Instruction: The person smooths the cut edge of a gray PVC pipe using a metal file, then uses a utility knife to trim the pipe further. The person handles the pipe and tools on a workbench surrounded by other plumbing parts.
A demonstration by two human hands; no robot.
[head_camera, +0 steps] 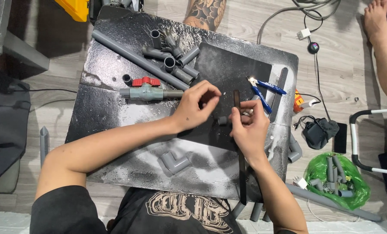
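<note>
A short grey pipe fitting [222, 121] lies on the black board beside a long dark flat file [238, 130], which stands lengthwise toward the viewer

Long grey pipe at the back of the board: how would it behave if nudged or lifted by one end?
The long grey pipe is round and lies flat on the black board, so a sideways nudge would probably roll it, though the fittings resting alongside may stop it. It looks like rigid plastic: likely stiff and light for its length. Lifted by one end, it would probably swing.

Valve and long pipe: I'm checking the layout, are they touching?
Apart. The head view shows bare black board between the red-handled valve and the long pipe lying above it.
</note>
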